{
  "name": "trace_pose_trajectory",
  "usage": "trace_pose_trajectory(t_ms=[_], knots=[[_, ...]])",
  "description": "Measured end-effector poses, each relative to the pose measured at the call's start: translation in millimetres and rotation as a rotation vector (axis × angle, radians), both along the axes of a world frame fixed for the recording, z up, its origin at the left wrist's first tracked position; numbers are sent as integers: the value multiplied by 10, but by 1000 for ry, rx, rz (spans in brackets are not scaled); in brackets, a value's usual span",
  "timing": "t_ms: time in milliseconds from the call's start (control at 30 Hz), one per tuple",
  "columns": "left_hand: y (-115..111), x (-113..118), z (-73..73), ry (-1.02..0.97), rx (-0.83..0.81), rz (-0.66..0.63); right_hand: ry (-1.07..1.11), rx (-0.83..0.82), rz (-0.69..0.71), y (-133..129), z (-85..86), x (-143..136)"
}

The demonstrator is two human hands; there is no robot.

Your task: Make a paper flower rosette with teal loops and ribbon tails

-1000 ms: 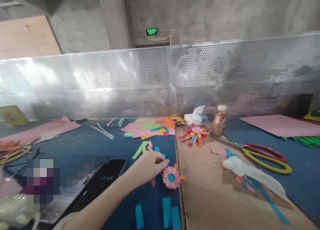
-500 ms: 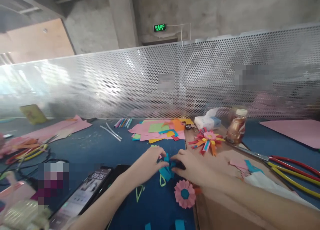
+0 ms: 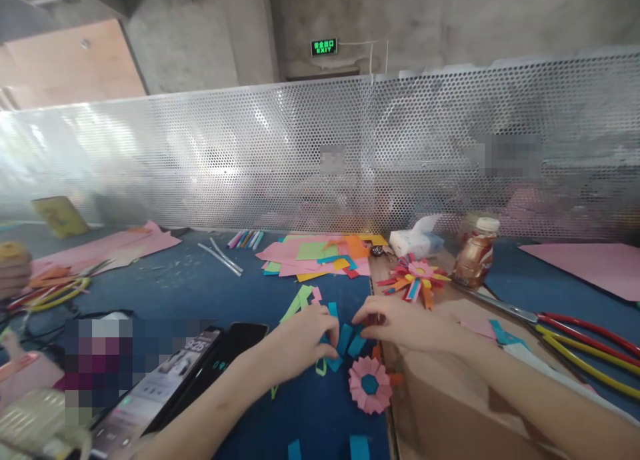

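Several short blue paper strips (image 3: 344,339) lie between my two hands over the dark blue tabletop. My left hand (image 3: 305,340) has its fingers curled, thumb and fingertips close together at the edge of one strip. On the other side, my right hand (image 3: 390,323) pinches another blue strip (image 3: 357,345) at its fingertips. Just below the hands lies a pink pleated paper rosette (image 3: 370,385) with a blue centre. A light green paper loop (image 3: 321,367) is under my left hand, and green strips (image 3: 299,300) lie beyond it.
Stacked coloured paper (image 3: 310,253), markers (image 3: 245,239), a tissue box (image 3: 416,243) and a brown bottle (image 3: 475,253) stand toward the perforated metal screen (image 3: 225,160). A finished ribbon rosette (image 3: 417,277) lies on the cardboard. Large scissors (image 3: 575,330) are at right, phones (image 3: 165,387) at left.
My hands have moved slightly apart, and the blue strips between them are spread out more. My left hand has shifted a little left. The view has tilted slightly.
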State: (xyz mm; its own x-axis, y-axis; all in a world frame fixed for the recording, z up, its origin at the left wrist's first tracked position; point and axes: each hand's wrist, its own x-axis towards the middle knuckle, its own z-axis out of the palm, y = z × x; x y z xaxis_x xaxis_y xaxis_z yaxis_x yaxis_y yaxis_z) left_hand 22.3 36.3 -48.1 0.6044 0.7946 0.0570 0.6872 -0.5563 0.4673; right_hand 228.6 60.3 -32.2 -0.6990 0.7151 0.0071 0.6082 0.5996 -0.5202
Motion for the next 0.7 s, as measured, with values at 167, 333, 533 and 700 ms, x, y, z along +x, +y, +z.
trace_pose_trajectory(t_ms=[167,333,533,700], knots=[[-73,41,51,-14,-61,-14,-49,134,72,18,-22,29],[-102,37,61,1,-65,1,-199,269,156,-31,-27,-11],[-86,-30,71,42,-126,-37,-327,416,221,-105,41,-81],[-89,-44,83,62,-134,-72,-449,539,259,-105,102,-97]])
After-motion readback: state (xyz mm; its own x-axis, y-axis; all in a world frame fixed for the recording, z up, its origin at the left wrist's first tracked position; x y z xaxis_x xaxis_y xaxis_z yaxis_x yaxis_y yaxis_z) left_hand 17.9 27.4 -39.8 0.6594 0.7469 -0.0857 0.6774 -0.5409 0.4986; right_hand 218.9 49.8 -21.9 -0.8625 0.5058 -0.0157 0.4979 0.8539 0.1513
